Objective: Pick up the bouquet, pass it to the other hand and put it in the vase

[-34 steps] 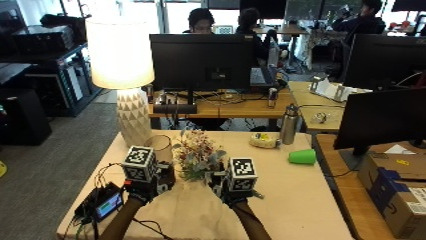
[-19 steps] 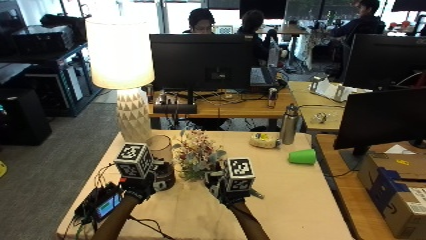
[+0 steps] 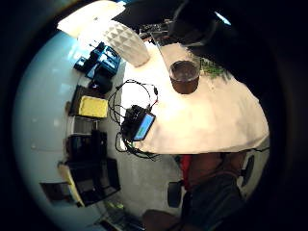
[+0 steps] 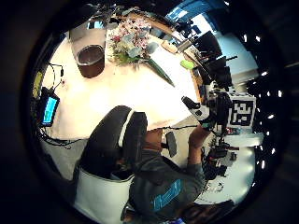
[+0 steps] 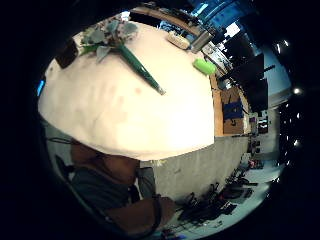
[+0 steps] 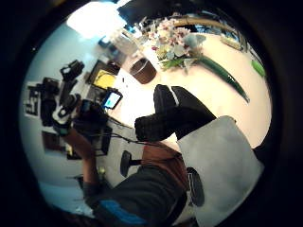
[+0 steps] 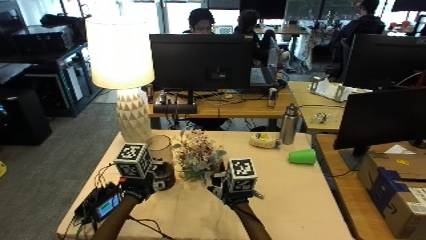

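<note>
The bouquet (image 7: 195, 154), pale flowers on a long green stem (image 5: 142, 70), lies on the cream-covered table (image 7: 293, 200) right beside the vase (image 7: 160, 147). The vase is a clear glass with a dark base. My left hand (image 7: 136, 189) hovers just in front of the vase, with its fingers (image 4: 119, 135) loosely curled and holding nothing. My right hand (image 7: 233, 196) hangs near the stem end of the bouquet, its fingers (image 6: 173, 113) also loosely curled and holding nothing. From the right thumb side palm view the bouquet (image 6: 180, 45) lies beyond those fingers, untouched.
A tall white lamp (image 7: 133, 117) stands at the back left corner. A small device with cables (image 7: 103, 205) lies at the left front edge. At the right are a green cup (image 7: 303, 156) on its side and a metal bottle (image 7: 288, 125).
The left hand has drifted slightly to the left and the right hand has barely shifted. The bouquet and vase have not moved.
</note>
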